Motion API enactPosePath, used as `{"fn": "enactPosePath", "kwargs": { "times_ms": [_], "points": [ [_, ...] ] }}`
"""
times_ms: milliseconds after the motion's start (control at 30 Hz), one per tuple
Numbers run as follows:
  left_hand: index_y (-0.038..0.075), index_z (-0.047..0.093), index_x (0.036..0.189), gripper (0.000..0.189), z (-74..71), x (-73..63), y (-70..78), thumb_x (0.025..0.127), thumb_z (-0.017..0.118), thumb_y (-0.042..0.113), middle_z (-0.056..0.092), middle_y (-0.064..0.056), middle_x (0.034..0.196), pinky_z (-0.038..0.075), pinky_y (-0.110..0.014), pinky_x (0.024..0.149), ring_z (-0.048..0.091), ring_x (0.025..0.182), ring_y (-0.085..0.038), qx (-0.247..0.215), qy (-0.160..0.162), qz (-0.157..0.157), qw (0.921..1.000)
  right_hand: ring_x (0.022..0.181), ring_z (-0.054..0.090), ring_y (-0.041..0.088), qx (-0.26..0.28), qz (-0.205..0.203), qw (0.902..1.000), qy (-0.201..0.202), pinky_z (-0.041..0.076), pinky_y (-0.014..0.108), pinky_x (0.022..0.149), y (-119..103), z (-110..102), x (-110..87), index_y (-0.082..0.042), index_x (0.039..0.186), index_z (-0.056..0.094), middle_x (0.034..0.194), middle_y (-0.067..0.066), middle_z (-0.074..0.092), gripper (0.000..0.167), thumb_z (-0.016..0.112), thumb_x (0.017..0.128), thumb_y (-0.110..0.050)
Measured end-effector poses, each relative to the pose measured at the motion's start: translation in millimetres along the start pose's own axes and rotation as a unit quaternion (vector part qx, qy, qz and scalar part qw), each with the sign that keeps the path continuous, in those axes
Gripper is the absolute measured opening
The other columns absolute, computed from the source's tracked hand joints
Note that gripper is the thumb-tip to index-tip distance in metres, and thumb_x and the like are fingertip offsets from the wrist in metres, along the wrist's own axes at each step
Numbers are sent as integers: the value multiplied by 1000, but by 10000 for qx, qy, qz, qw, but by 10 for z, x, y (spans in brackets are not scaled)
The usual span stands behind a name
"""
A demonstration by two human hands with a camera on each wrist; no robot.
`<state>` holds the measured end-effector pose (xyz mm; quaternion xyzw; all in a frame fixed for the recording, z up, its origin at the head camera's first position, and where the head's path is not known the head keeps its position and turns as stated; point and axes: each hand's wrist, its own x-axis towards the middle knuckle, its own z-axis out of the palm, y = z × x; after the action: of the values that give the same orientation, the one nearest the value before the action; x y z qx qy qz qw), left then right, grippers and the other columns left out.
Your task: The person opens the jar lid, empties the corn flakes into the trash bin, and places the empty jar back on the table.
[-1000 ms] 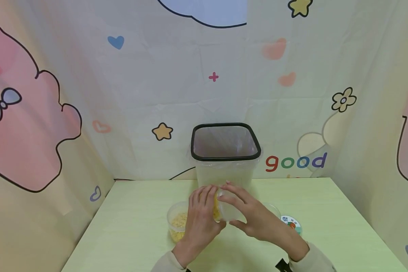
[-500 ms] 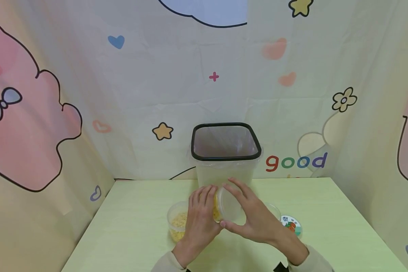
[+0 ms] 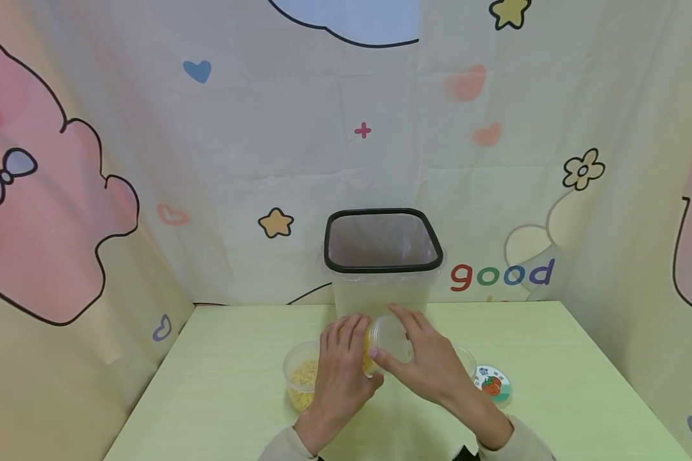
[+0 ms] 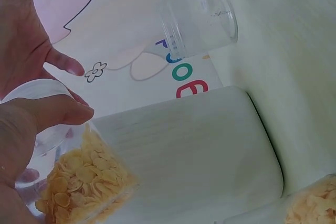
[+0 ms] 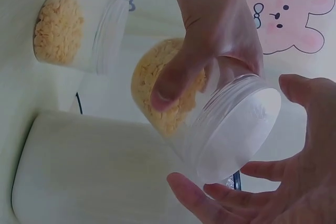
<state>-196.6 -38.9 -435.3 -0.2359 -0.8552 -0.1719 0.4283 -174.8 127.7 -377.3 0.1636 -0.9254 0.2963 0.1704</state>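
Note:
My left hand [image 3: 343,368] grips a clear plastic jar [image 5: 202,121] of pale yellow flakes [image 4: 86,182], its thumb lying along the side. The jar is tilted, mouth towards the right, and a whitish disc [image 5: 244,135] covers that mouth. Around the mouth end my right hand [image 3: 432,365] spreads its fingers and thumb without curling round it. Whether a fingertip touches the rim cannot be told. Left of the hands a second jar [image 3: 301,378] stands upright, partly filled with flakes. A clear jar [image 4: 202,22] stands to the right, partly hidden by the right hand in the head view.
A whitish bin [image 3: 380,291] with a black rim and a clear liner stands at the table's back edge. On the right lies a round lid [image 3: 492,384] with a red fruit picture. The pale green table [image 3: 225,358] backs onto a printed curtain.
The right hand has shifted about the jar's mouth, its thumb going from the lower rim up to its near side. The left hand keeps its hold, almost in place.

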Motion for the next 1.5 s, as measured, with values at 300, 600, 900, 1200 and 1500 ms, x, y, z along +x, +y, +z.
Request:
{"fn": "enactPosePath", "kwargs": {
  "times_ms": [300, 600, 900, 1200, 1500],
  "points": [
    [10, 52, 130, 99, 16, -5, -6, 42, 95, 26, 58, -5, 127, 42, -42, 101, 51, 117, -26, 69, 17, 14, 10000, 95, 67, 22, -79, 314, 9993, -170, 54, 43, 78, -20, 51, 29, -17, 142, 50, 136, 6, 59, 74, 62, 85, -62],
    [10, 52, 130, 98, 0, -3, 0, 43, 94, 26, 58, -5, 127, 42, -43, 101, 50, 117, -26, 135, 34, 54, 9999, 97, 65, 19, 203, -4, 9997, -122, 55, 34, 75, 3, 23, 22, -18, 139, 52, 133, 2, 59, 71, 69, 82, -57],
    [10, 52, 130, 91, -23, -8, -1, 50, 92, 27, 57, -5, 127, 41, -44, 103, 51, 118, -26, 219, -80, 25, 9997, 101, 63, 19, 552, -931, 9938, -252, 55, 18, 68, 99, 2, 28, -17, 140, 51, 136, 3, 53, 71, 80, 78, -39],
    [10, 52, 131, 100, -35, -12, -2, 46, 97, 39, 58, -5, 127, 41, -44, 104, 51, 119, -26, 125, -90, 33, 9999, 122, 55, 21, -24, -2606, 9654, 2, 56, 43, 93, 224, -17, 54, -20, 139, 50, 141, 4, 50, 76, 87, 73, -30],
    [10, 52, 129, 99, -30, -16, -4, 42, 96, 29, 58, -5, 126, 42, -43, 102, 51, 116, -26, 71, -33, 11, 10000, 137, 42, 25, -201, -3450, 9384, -20, 52, 42, 99, 319, -23, 44, -18, 139, 49, 147, 7, 44, 87, 91, 64, -12]
  ]
}}
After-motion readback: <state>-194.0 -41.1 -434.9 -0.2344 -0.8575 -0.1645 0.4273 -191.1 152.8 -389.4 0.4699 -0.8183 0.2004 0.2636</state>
